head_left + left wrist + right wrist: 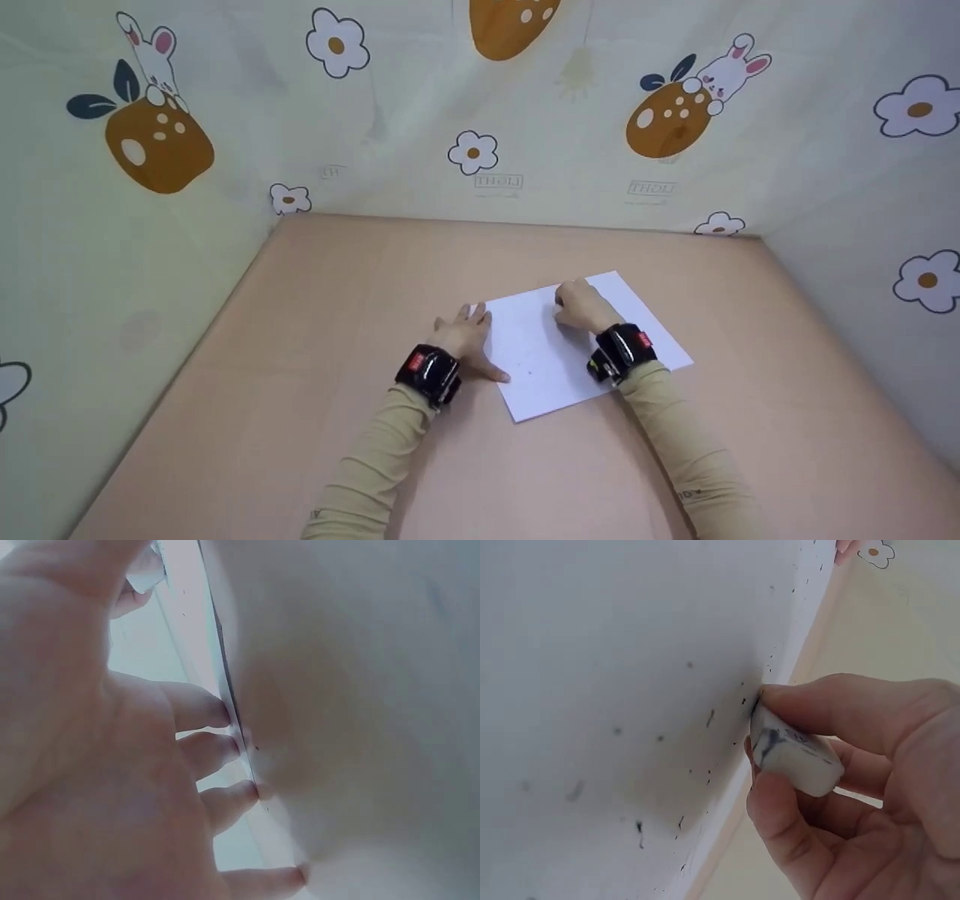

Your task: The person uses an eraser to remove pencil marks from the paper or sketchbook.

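Observation:
A white sheet of paper (536, 349) lies at a slant on the table. My right hand (586, 306) pinches a white eraser (799, 757) between thumb and fingers, its grey-smudged end against the paper in the right wrist view. Dark eraser crumbs (640, 826) are scattered over the sheet there. In the head view the eraser is hidden by the hand. My left hand (463, 336) is spread at the paper's left edge, thumb on the sheet. The left wrist view shows its fingertips (244, 791) pressing down along that edge, fingers apart.
The pinkish-tan table (322, 315) extends around the paper on all sides. A pale cloth (405, 97) printed with flowers, rabbits and orange fruit hangs along the back and both sides. Each wrist wears a black camera band (429, 375).

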{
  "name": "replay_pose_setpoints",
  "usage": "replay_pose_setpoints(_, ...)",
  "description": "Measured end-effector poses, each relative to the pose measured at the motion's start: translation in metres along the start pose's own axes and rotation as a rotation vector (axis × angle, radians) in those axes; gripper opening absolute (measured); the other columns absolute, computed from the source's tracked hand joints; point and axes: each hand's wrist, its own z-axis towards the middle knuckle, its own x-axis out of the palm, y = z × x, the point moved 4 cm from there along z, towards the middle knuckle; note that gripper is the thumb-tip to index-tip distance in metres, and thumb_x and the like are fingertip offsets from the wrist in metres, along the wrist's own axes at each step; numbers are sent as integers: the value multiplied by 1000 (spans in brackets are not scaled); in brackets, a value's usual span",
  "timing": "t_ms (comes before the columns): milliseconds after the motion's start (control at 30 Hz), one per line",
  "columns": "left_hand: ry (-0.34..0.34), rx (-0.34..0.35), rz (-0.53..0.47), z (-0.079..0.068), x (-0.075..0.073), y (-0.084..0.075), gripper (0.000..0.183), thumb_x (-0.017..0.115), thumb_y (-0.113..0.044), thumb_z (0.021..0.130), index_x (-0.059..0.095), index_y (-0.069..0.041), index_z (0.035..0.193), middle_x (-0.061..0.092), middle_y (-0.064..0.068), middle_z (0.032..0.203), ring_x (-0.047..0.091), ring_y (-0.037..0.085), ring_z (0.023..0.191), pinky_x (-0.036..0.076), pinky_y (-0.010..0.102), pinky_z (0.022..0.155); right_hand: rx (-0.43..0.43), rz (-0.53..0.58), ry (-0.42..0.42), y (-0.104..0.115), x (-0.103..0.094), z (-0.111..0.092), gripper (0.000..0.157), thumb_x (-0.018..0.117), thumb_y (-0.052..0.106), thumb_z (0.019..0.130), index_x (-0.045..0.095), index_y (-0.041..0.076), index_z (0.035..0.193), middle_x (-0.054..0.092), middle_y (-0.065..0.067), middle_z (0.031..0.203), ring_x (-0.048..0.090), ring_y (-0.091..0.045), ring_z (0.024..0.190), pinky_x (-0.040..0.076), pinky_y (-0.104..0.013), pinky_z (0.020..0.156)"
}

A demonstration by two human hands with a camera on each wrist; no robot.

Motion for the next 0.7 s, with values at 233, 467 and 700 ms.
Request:
replay_pose_setpoints(233,14,3,-17,1,3,-1,117,70,-66,70,11,-8,153,1,9,162,0,30,150,8,62,117,91,12,7,-16,-2,3,7,60,-1,70,64,-6,72,51,-5,64,44,-17,57,38,-25,50)
replay_pose_setpoints(467,-9,13,-27,0,0,-1,117,72,-64,70,13,-7,153,4,10,162,2,31,150,9,64,116,-77,18,34,-2,-1,-2,8,66,3,69,66,-4,74,58,-8,67,48,-18,63,41,-26,55)
replay_pose_setpoints(700,-3,23,-37,1,1,-2,116,72,-63,70,12,-6,153,3,10,162,1,30,150,7,64,116,87,-4,-44,-25,-9,-3,8,64,2,70,63,-5,74,59,-11,71,52,-23,64,47,-35,59)
